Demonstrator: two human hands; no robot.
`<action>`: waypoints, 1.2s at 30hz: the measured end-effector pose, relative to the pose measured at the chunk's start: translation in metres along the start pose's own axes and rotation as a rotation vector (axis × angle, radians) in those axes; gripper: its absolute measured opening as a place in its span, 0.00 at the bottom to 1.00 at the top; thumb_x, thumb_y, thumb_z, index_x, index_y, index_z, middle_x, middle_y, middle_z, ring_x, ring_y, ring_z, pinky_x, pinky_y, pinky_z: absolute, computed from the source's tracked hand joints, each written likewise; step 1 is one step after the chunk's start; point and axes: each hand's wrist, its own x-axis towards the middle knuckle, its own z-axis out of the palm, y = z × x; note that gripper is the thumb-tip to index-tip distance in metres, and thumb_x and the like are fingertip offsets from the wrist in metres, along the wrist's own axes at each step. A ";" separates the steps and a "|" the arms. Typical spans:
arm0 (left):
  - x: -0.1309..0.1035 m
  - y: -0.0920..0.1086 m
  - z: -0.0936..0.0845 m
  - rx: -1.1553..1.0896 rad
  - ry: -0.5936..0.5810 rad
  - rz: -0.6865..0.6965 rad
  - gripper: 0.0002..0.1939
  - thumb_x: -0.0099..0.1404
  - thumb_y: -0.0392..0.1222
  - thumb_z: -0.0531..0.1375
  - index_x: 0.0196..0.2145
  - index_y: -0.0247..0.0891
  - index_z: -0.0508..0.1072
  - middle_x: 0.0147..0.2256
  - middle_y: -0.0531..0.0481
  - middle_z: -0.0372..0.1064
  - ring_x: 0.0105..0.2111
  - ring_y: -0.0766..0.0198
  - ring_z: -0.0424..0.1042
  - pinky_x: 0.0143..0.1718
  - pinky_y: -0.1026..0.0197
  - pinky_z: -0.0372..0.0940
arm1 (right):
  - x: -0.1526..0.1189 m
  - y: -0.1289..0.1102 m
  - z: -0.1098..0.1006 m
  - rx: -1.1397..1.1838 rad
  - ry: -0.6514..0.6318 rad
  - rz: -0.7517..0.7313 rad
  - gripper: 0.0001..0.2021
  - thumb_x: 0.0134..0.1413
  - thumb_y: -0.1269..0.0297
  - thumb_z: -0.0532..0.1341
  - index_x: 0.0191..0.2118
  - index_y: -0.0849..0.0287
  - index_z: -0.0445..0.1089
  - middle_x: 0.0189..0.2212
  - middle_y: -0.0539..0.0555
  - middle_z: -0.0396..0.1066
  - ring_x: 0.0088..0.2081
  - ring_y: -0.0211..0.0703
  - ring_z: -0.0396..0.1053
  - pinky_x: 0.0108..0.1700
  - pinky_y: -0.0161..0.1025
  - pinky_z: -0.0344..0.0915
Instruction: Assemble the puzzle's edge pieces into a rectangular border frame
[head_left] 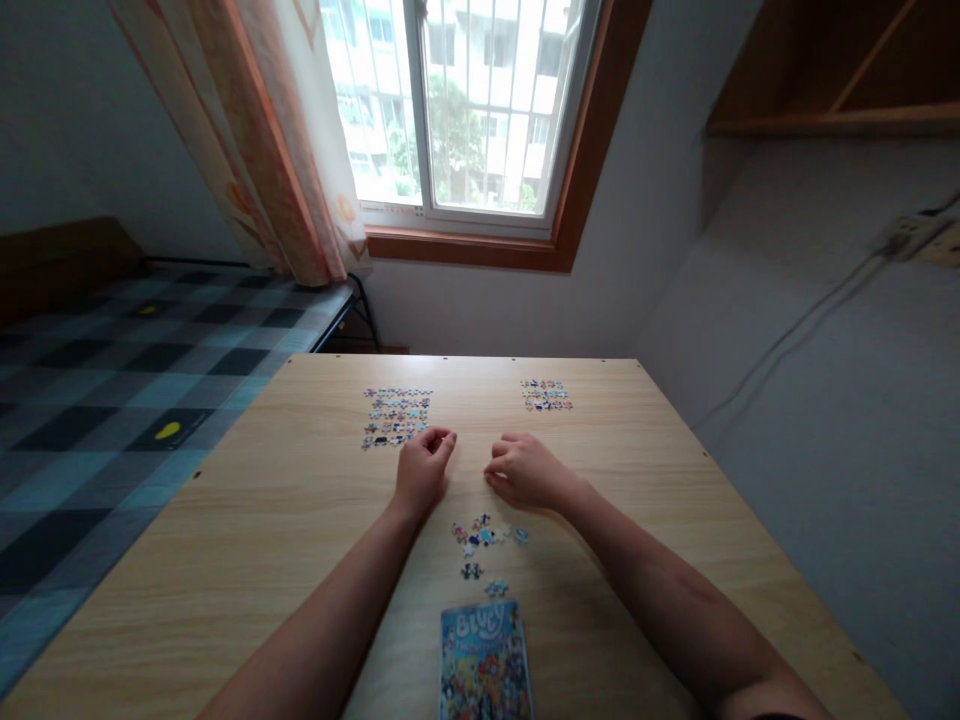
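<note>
My left hand (426, 464) is closed in a pinch just beside the lower right corner of a block of jigsaw puzzle pieces (399, 414) laid out in rows. Whatever its fingertips hold, if anything, is too small to make out. Across a short gap, my right hand (523, 468) is closed too, its thumb and fingers pressed together over bare wood. I cannot tell what is between them. Between my forearms lies a loose cluster of puzzle pieces (486, 537). A smaller group of pieces in rows (546, 395) sits beyond my right hand.
A colourful box marked "BLUEY" (485, 660) lies at the near side of the wooden table (622, 420). The bed (187, 350) with a checked cover stands left of it. A window (480, 120) and a curtain (285, 150) are behind, and a cable (787, 335) runs along the right wall.
</note>
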 end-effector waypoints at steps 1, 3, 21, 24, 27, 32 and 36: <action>0.000 0.000 0.000 0.006 -0.001 0.002 0.17 0.60 0.54 0.59 0.30 0.36 0.76 0.25 0.50 0.72 0.28 0.62 0.69 0.31 0.62 0.61 | -0.004 0.012 -0.001 0.021 0.016 0.048 0.10 0.59 0.68 0.61 0.28 0.58 0.78 0.27 0.54 0.74 0.31 0.42 0.64 0.39 0.40 0.59; 0.001 -0.002 0.000 0.019 -0.003 0.004 0.17 0.60 0.54 0.59 0.31 0.36 0.76 0.25 0.50 0.72 0.28 0.62 0.69 0.31 0.62 0.61 | -0.014 0.035 -0.003 0.059 0.054 0.140 0.07 0.57 0.68 0.63 0.30 0.56 0.79 0.28 0.54 0.75 0.34 0.43 0.66 0.41 0.40 0.60; 0.001 -0.003 -0.002 0.106 -0.020 0.051 0.17 0.62 0.53 0.58 0.31 0.37 0.77 0.24 0.51 0.71 0.25 0.63 0.67 0.30 0.61 0.61 | -0.037 0.092 0.034 0.047 0.283 0.422 0.09 0.62 0.65 0.61 0.37 0.56 0.80 0.37 0.54 0.78 0.42 0.46 0.70 0.52 0.43 0.63; 0.001 -0.004 -0.002 0.119 -0.018 0.053 0.16 0.62 0.53 0.58 0.31 0.37 0.77 0.24 0.51 0.71 0.25 0.63 0.67 0.30 0.61 0.60 | -0.037 0.091 0.035 0.058 0.305 0.422 0.08 0.61 0.64 0.62 0.37 0.56 0.80 0.37 0.54 0.78 0.42 0.46 0.69 0.51 0.43 0.63; 0.001 -0.003 -0.002 0.128 -0.021 0.055 0.16 0.61 0.53 0.58 0.30 0.37 0.77 0.23 0.52 0.70 0.24 0.63 0.67 0.29 0.62 0.59 | -0.037 0.091 0.036 0.091 0.339 0.413 0.07 0.60 0.65 0.63 0.36 0.55 0.79 0.36 0.54 0.77 0.42 0.46 0.69 0.50 0.42 0.64; 0.001 0.000 -0.001 0.144 -0.028 0.059 0.16 0.61 0.52 0.58 0.31 0.38 0.77 0.24 0.51 0.71 0.25 0.63 0.67 0.30 0.61 0.59 | -0.038 0.089 0.034 0.122 0.340 0.375 0.05 0.58 0.66 0.63 0.35 0.56 0.78 0.34 0.55 0.76 0.42 0.47 0.68 0.49 0.43 0.63; 0.000 0.003 0.000 0.206 -0.072 0.070 0.16 0.62 0.51 0.57 0.31 0.38 0.78 0.24 0.51 0.71 0.25 0.62 0.67 0.30 0.61 0.59 | -0.037 0.080 0.032 0.155 0.311 0.299 0.04 0.58 0.67 0.63 0.35 0.56 0.77 0.34 0.55 0.75 0.41 0.46 0.67 0.49 0.44 0.62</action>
